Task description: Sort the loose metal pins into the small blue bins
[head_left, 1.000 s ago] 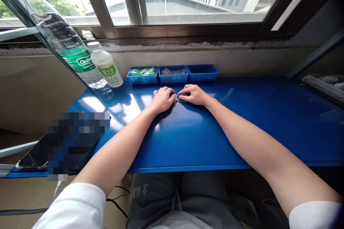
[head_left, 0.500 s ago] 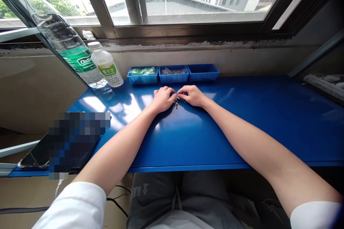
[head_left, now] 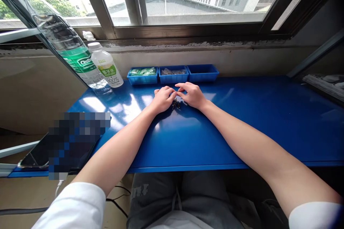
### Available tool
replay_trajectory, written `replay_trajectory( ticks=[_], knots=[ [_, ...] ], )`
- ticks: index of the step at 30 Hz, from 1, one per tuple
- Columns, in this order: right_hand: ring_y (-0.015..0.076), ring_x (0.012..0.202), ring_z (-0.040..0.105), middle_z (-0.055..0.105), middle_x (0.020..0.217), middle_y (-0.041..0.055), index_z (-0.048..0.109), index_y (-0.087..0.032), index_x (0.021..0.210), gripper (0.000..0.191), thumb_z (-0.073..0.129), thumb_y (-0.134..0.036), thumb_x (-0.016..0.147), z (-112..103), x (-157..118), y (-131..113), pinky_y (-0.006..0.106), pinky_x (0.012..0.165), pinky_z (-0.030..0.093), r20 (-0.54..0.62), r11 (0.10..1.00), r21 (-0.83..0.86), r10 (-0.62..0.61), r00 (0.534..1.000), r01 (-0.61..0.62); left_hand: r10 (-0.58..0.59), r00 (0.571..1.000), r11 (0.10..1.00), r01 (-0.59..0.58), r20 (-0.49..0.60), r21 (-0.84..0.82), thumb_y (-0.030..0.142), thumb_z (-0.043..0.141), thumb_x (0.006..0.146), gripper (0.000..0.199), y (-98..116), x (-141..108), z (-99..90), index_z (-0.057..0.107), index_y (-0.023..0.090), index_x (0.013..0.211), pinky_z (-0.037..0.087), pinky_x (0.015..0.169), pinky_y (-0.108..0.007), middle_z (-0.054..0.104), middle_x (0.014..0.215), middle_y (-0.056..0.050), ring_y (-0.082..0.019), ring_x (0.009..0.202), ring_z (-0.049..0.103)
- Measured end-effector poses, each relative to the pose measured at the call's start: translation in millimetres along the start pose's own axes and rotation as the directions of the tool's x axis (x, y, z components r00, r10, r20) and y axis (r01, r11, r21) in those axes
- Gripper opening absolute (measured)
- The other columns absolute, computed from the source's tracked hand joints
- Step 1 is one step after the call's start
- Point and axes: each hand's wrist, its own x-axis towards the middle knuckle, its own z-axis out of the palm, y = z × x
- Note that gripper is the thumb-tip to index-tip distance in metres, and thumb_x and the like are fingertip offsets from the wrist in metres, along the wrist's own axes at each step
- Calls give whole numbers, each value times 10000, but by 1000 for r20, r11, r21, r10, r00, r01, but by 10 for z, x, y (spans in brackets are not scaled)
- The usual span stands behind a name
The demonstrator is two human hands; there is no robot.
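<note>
A small dark metal part [head_left: 176, 104], too small to identify, lies on the glossy blue tabletop [head_left: 242, 128] between my hands. My left hand [head_left: 162, 99] rests on the table, with its curled fingertips right at the part's left side. I cannot tell whether those fingers grip it. My right hand [head_left: 192, 95] sits just to the right, its fingers spread and reaching over the table, a little apart from the part.
Along the back of the table stand several blue trays; the left tray [head_left: 142, 77] holds green packets and the middle tray [head_left: 173, 76] grey items. Two plastic bottles [head_left: 106, 66] stand at the back left. A phone [head_left: 34, 157] lies at the lower left, partly blurred out.
My right hand has moved back and away from the small part, with its fingers lifted and spread. The part shows more openly and looks more bunched than a second ago.
</note>
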Motion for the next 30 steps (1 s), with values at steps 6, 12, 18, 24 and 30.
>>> replay_trajectory(
  ticks=[6,12,18,24,30],
  knots=[
    [213,869,634,711,928,61,650,-221,1109,277,570,-325,864,23,-4,-34,326,835,476,65,999,-22,-30,997,31,45,998,998,-47,-46,-41,374,361,945,335,-23,2,4,652,211,912,365,897,-342,651,1002,-39,-190,1005,578],
    [205,845,635,718,916,62,703,-211,987,221,537,-309,880,-16,-6,9,304,780,465,123,998,-65,-13,992,21,-26,996,1000,27,-85,3,331,371,939,284,-20,16,20,620,208,878,349,917,-361,667,965,-40,-196,988,588],
    [210,867,649,724,945,62,722,-205,940,232,512,-286,882,-42,-5,131,308,779,474,132,998,-58,21,991,-13,-69,993,997,71,-100,12,325,357,939,266,-27,34,35,589,211,877,330,935,-386,675,993,-42,-205,993,587],
    [212,859,646,723,931,71,723,-192,922,219,527,-267,860,-47,-6,107,312,773,477,123,999,-52,14,992,-8,-71,992,997,70,-106,-10,338,357,935,261,-23,34,29,579,210,885,330,929,-389,675,992,-38,-209,988,590],
    [182,733,641,720,814,49,712,-186,838,186,591,-325,809,-64,50,226,298,712,490,-72,955,120,279,957,-270,-123,988,992,119,-92,-45,378,383,926,271,8,22,11,552,215,1060,313,970,-399,662,1105,-52,-228,1067,572]
  ],
)
